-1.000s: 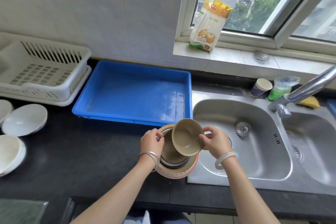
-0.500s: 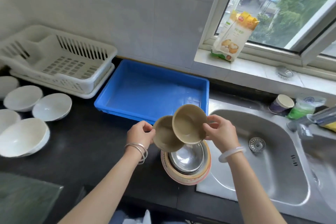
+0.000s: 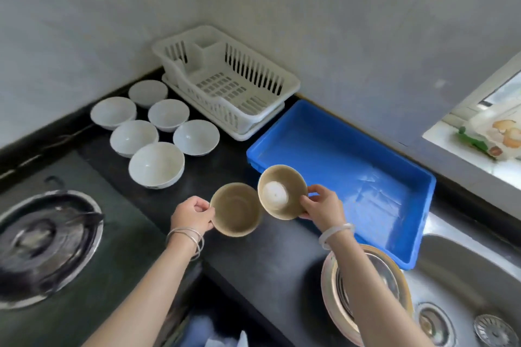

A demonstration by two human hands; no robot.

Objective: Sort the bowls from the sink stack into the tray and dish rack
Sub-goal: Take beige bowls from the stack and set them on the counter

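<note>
My left hand (image 3: 191, 215) pinches the rim of a tan bowl (image 3: 235, 209), held above the black counter. My right hand (image 3: 322, 207) grips a second tan bowl (image 3: 282, 191), tilted toward me, just in front of the blue tray's near corner. The blue tray (image 3: 408, 236) holds nothing. The white dish rack (image 3: 225, 79) behind it is bare too. The remaining stack (image 3: 338, 304), a steel bowl nested in wider pale bowls, sits at the sink's edge under my right forearm.
Several white bowls (image 3: 156, 163) stand on the black counter (image 3: 267, 262) left of the rack. A gas burner (image 3: 42, 239) lies at the far left. The steel sink (image 3: 465, 290) is at the lower right, and a window sill with a packet (image 3: 496, 132) is at the right.
The view swung left, bringing the white bowls and burner into sight. Both hands carried their tan bowls away from the stack, leftward over the counter, and the two bowls separated.
</note>
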